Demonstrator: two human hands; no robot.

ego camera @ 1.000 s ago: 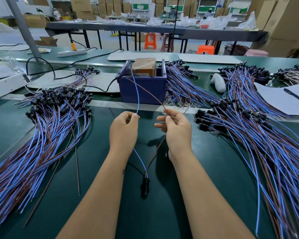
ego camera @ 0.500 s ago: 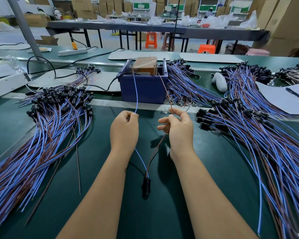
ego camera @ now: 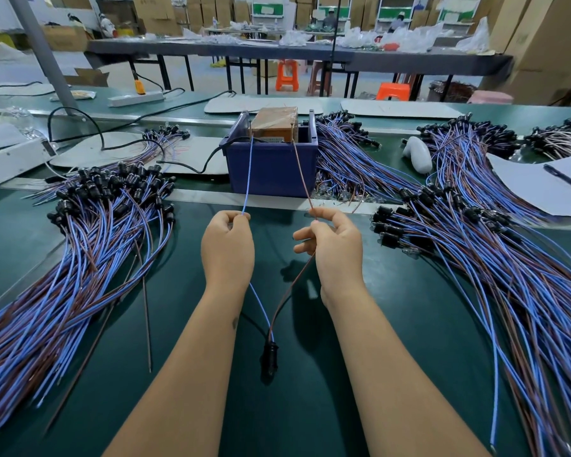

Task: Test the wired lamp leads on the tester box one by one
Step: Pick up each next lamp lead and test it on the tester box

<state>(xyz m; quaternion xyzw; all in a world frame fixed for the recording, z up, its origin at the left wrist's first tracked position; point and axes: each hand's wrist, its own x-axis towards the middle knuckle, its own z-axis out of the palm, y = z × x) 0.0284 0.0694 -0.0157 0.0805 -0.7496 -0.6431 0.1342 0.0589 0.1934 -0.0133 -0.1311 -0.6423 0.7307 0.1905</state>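
My left hand (ego camera: pixel 227 249) pinches a blue lead (ego camera: pixel 247 179) that runs up to the left side of the tester box (ego camera: pixel 271 166), a dark blue bin with a brown block inside. The brown lead (ego camera: pixel 302 174), pinched by my right hand (ego camera: pixel 330 249), reaches the block's right side. Below my wrists both leads join at a black lamp holder (ego camera: pixel 270 356) that hangs just above the green mat.
A large bundle of blue and brown leads with black holders (ego camera: pixel 80 245) covers the left of the mat. A bigger spread (ego camera: pixel 475 258) lies on the right. A white sheet with a pen (ego camera: pixel 548 183) and a white handheld tool (ego camera: pixel 417 155) sit at the right back.
My hands moved apart. The brown lead's tip swung from the box's left side across to the block's right side, while the blue lead stayed at the left.
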